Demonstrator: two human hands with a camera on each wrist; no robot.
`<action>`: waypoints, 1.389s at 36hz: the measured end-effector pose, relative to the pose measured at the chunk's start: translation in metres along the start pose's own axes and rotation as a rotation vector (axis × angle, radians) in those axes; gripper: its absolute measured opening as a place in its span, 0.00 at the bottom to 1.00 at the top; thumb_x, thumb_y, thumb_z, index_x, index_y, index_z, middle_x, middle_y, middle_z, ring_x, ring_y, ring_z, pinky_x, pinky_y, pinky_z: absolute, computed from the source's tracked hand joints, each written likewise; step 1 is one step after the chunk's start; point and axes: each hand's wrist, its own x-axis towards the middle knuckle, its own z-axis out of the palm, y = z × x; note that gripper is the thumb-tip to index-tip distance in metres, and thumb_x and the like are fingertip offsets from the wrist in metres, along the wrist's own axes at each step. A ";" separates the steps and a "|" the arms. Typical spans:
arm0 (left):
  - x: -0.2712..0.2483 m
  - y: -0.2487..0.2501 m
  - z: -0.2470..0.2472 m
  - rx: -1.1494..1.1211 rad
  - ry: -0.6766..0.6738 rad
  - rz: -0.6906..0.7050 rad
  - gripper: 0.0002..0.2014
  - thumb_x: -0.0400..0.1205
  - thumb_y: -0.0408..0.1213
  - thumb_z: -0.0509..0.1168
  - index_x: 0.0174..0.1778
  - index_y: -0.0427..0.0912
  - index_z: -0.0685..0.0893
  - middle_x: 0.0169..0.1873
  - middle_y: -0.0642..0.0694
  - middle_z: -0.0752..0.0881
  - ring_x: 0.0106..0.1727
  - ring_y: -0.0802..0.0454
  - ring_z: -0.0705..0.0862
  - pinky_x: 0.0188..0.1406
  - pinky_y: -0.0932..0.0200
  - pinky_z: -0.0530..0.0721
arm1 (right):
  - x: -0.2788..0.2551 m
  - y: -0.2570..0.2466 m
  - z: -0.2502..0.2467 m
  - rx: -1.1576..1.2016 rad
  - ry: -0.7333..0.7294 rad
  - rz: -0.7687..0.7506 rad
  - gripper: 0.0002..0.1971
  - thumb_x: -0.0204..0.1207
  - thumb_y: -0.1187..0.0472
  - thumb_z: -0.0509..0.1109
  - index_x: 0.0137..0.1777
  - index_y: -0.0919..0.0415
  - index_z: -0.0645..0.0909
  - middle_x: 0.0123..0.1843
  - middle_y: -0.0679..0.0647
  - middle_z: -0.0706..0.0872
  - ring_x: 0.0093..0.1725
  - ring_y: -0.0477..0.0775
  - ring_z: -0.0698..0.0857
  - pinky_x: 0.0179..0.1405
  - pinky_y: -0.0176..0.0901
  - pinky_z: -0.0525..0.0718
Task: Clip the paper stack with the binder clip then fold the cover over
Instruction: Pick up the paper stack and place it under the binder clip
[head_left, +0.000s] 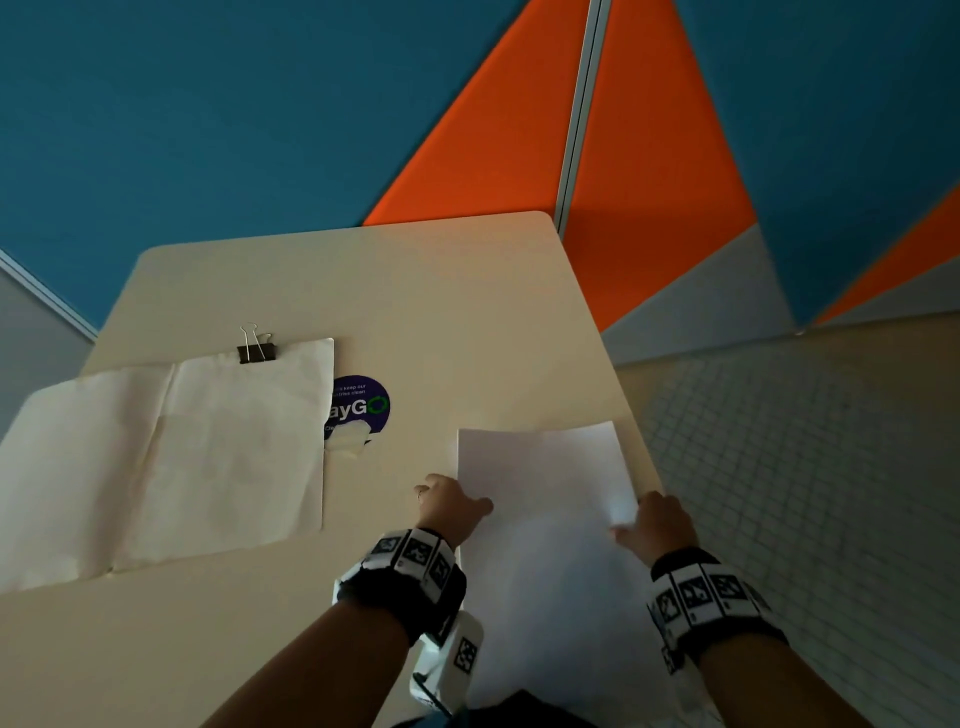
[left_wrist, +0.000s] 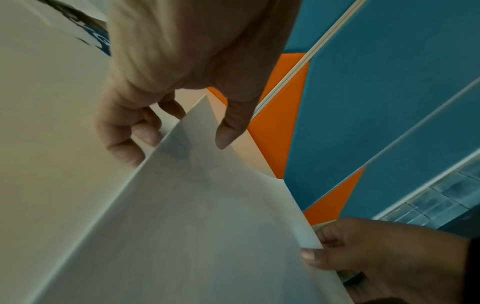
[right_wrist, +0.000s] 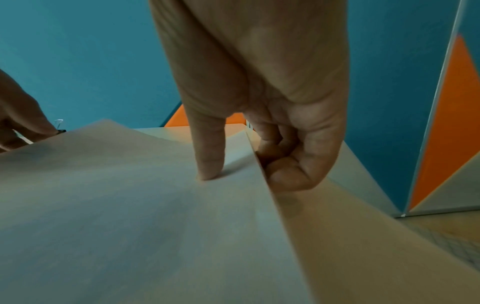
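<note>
A white paper stack (head_left: 550, 499) is held between both hands over the table's right front part. My left hand (head_left: 449, 504) pinches its left edge, thumb on top and fingers under, as the left wrist view shows (left_wrist: 179, 131). At the right edge my right hand (head_left: 657, 522) grips the stack (right_wrist: 130, 205), its thumb (right_wrist: 210, 156) pressing the top sheet and its fingers curled beneath. A black binder clip (head_left: 256, 351) with silver handles is clipped on the far edge of an open cream cover (head_left: 171, 457) lying flat at the left.
The beige table (head_left: 415, 291) has a round purple sticker (head_left: 363, 405) beside the cover. Its right edge runs close to my right hand, with tiled floor (head_left: 805, 467) beyond. Blue and orange wall panels (head_left: 649, 156) stand behind the table.
</note>
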 end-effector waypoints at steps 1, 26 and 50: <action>0.000 -0.001 0.000 -0.029 0.008 0.020 0.30 0.72 0.35 0.70 0.61 0.22 0.63 0.57 0.33 0.72 0.65 0.37 0.75 0.59 0.48 0.80 | 0.000 0.000 0.000 -0.003 -0.003 -0.002 0.31 0.67 0.53 0.75 0.64 0.71 0.70 0.66 0.68 0.74 0.65 0.68 0.75 0.62 0.54 0.79; -0.023 0.003 0.002 -0.085 -0.081 0.203 0.12 0.80 0.30 0.59 0.49 0.39 0.60 0.62 0.27 0.80 0.61 0.33 0.80 0.54 0.47 0.79 | -0.005 0.012 0.000 0.272 0.043 -0.112 0.29 0.63 0.62 0.79 0.61 0.70 0.71 0.59 0.68 0.83 0.57 0.66 0.83 0.50 0.50 0.80; -0.020 -0.036 -0.125 -0.761 -0.115 0.340 0.15 0.80 0.34 0.61 0.63 0.47 0.74 0.51 0.45 0.86 0.48 0.46 0.86 0.43 0.50 0.88 | -0.040 -0.065 -0.002 0.889 -0.452 -0.474 0.15 0.77 0.67 0.61 0.64 0.58 0.70 0.61 0.63 0.82 0.52 0.55 0.85 0.44 0.36 0.88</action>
